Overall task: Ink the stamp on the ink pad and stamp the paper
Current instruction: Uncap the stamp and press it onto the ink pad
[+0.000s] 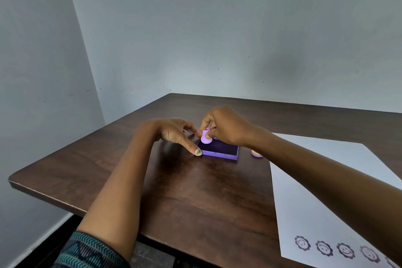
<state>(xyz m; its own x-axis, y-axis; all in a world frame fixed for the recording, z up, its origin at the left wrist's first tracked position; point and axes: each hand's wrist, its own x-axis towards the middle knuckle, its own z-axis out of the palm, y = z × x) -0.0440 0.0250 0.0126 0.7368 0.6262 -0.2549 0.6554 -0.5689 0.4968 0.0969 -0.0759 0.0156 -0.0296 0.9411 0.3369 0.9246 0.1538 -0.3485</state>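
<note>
A purple ink pad [219, 150] lies open on the dark wooden table [174, 180], its inked face dark. A small lilac stamp [206, 138] stands on the pad's far left corner. My right hand [226, 126] grips the stamp's top from above with fingertips closed on it. My left hand [178, 132] rests on the table left of the pad, fingers spread, with the thumb touching the pad's near left corner and a fingertip by its far left side. A white sheet of paper [322, 191] lies to the right, with several flower-face prints [335, 248] along its near edge.
A small purple and yellow object [256, 153], possibly another stamp or a cap, stands between the pad and the paper. Grey walls close in behind and to the left of the table. The table's left edge [43, 193] runs diagonally.
</note>
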